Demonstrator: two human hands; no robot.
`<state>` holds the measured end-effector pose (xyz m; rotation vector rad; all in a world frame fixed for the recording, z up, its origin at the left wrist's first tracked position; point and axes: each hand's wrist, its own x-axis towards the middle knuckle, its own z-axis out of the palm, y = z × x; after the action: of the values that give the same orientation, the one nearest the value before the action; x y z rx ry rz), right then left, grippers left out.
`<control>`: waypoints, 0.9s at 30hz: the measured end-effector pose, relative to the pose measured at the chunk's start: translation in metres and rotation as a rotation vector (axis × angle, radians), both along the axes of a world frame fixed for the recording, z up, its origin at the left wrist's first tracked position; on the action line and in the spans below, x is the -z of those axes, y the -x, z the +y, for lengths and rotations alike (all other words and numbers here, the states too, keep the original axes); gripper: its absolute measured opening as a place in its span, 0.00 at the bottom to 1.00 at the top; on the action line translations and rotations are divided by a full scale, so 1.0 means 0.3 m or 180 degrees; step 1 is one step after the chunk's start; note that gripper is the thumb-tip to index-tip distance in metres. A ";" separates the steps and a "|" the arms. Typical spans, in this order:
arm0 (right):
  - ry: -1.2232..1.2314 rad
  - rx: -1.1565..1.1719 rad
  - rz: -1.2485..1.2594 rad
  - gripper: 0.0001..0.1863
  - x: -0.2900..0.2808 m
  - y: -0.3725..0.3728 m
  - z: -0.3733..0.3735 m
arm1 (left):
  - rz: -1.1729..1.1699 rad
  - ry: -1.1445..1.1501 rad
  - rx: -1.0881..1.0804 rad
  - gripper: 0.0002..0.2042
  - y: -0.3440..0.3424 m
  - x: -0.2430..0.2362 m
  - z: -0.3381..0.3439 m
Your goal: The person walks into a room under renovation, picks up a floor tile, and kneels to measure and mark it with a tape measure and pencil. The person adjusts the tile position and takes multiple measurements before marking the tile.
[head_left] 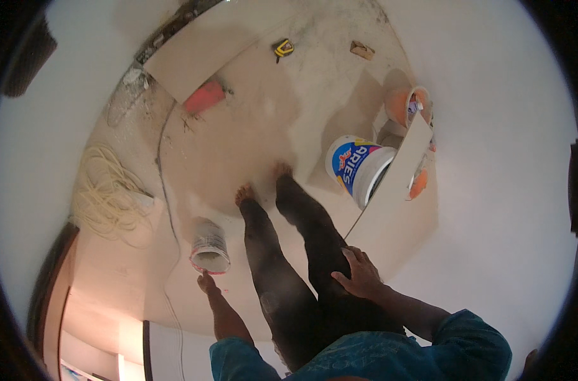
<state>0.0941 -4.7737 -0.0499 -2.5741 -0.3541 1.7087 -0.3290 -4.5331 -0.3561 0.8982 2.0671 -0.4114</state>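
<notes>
My left hand point(206, 282) is closed at the near rim of a small grey-white bucket point(209, 244). The bucket has a pinkish-red edge, and its open mouth is toward me. Pale material seems to be inside, but I cannot make out what it is. My right hand point(361, 274) lies on my right thigh with its fingers spread and nothing in it. Both bare feet stand on the dusty floor beyond the bucket.
At right stand a large white paint bucket point(352, 162) with a blue label, a pale panel point(406, 149) and an orange pot point(398, 105). Coiled cream cable point(104, 190) lies left. Farther away are a red piece point(205, 96), tape measure point(282, 48) and brown block point(362, 50).
</notes>
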 end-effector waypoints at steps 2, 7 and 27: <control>0.0212 -0.0068 0.0008 0.42 -0.018 -0.075 0.024 | -0.0720 -0.0830 0.0918 0.22 -0.109 -0.065 0.011; 0.0124 -0.0248 -0.0140 0.41 -0.021 -0.322 0.050 | -0.0821 -0.0157 0.2104 0.16 -0.635 -0.476 0.043; -0.0561 -0.0964 -0.1160 0.24 -0.253 -1.513 -0.092 | -0.1904 -0.0059 0.0969 0.15 -1.953 -0.889 0.348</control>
<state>0.5480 -4.8014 0.0260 -2.7980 -0.9043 1.1901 0.2568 -4.4286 -0.0894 1.1847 1.3963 -0.2401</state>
